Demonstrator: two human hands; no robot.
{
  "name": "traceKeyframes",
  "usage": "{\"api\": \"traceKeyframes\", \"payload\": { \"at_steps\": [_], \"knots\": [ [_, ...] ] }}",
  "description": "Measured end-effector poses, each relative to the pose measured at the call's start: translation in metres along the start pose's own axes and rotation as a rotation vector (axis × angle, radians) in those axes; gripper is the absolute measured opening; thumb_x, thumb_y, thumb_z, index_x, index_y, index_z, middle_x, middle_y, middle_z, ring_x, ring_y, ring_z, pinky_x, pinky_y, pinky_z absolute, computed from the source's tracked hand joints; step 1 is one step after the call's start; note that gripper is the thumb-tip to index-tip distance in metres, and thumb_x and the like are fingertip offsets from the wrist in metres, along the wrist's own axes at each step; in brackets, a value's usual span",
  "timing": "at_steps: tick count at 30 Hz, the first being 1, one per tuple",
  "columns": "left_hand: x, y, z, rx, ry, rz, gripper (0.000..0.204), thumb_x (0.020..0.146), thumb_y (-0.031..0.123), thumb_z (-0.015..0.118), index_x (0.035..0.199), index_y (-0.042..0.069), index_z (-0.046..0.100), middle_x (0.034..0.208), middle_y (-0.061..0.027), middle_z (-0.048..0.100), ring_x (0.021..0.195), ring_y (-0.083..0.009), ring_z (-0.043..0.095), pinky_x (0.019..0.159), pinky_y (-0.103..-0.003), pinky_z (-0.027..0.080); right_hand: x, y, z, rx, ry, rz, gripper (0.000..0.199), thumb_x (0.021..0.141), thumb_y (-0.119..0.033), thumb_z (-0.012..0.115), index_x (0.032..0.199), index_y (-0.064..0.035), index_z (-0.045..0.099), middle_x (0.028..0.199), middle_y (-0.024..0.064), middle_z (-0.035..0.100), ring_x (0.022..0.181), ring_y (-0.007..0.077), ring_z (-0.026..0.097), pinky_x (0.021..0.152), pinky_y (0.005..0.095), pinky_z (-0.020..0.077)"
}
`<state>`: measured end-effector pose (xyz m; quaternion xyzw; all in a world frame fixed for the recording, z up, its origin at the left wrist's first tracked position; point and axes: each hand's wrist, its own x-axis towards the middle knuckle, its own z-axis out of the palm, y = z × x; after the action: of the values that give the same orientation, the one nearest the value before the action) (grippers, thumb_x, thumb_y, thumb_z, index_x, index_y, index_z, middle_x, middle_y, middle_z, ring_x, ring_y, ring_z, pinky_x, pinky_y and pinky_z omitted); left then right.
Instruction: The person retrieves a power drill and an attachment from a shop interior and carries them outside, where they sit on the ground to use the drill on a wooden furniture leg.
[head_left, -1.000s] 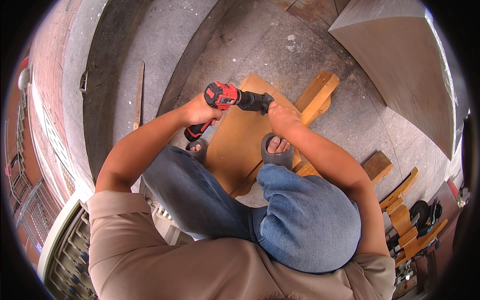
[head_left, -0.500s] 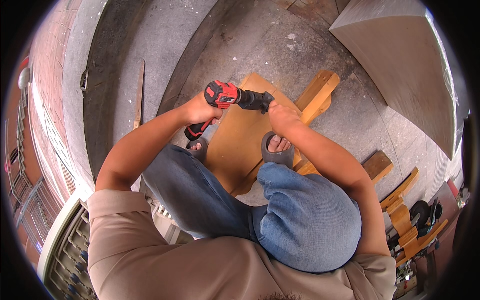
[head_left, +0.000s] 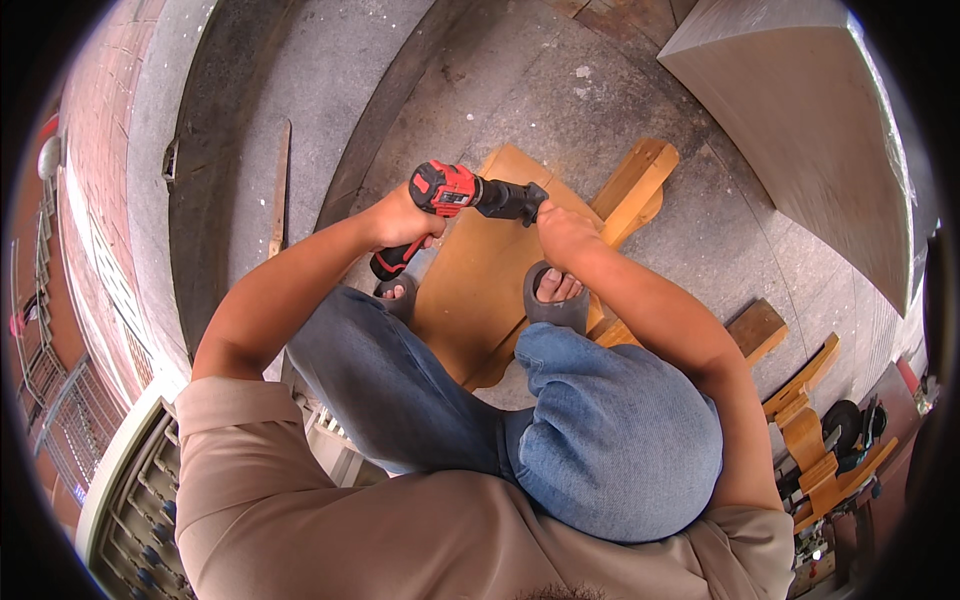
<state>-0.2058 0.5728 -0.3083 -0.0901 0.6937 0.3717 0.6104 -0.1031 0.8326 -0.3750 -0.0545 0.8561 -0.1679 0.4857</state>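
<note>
- The left hand (head_left: 400, 215) has its fingers clenched round the grip of a red and black cordless drill (head_left: 470, 192), held above a wooden board (head_left: 480, 290) on the concrete floor (head_left: 560, 100)
- The right hand (head_left: 562, 232) grasps the drill's black front end
- A grey-sandalled foot (head_left: 555, 295) rests on the board

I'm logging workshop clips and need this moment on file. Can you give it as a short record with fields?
Left hand: closed around the handle of a red and black power drill
Right hand: gripping the drill's black front end
Under the drill: wooden board on the concrete floor
Right foot: in a grey sandal, on the board
Nearby: wooden pieces beyond the board
</note>
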Motion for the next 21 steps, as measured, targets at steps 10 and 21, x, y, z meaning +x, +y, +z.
{"api": "traceKeyframes", "payload": {
  "at_steps": [10, 21],
  "knots": [
    [0.0032, -0.0083, 0.0001, 0.004, 0.007, 0.001, 0.017, 0.08, -0.003, 0.067, 0.091, 0.006, 0.059, 0.074, -0.0021, 0.061, 0.063, -0.0125, 0.062, 0.057, -0.032, 0.052, 0.001, -0.0009, 0.0004, -0.007, -0.021, 0.017, 0.03, 0.092, -0.005, 0.064, 0.12, 0.0038, 0.057, 0.116, 0.0252, 0.074, 0.109, 0.0373, 0.073, 0.092, 0.044, 0.0597],
    [0.0027, -0.0049, 0.0004, -0.028, 0.007, 0.0, 0.019, 0.079, -0.004, 0.067, 0.093, 0.006, 0.058, 0.076, -0.0026, 0.061, 0.062, -0.0132, 0.062, 0.056, -0.033, 0.052, -0.0003, -0.0041, -0.0049, -0.012, -0.054, 0.031, 0.038, 0.089, -0.003, 0.069, 0.124, 0.0042, 0.056, 0.119, 0.0246, 0.073, 0.112, 0.0363, 0.072, 0.093, 0.043, 0.0594]
  ]
}}
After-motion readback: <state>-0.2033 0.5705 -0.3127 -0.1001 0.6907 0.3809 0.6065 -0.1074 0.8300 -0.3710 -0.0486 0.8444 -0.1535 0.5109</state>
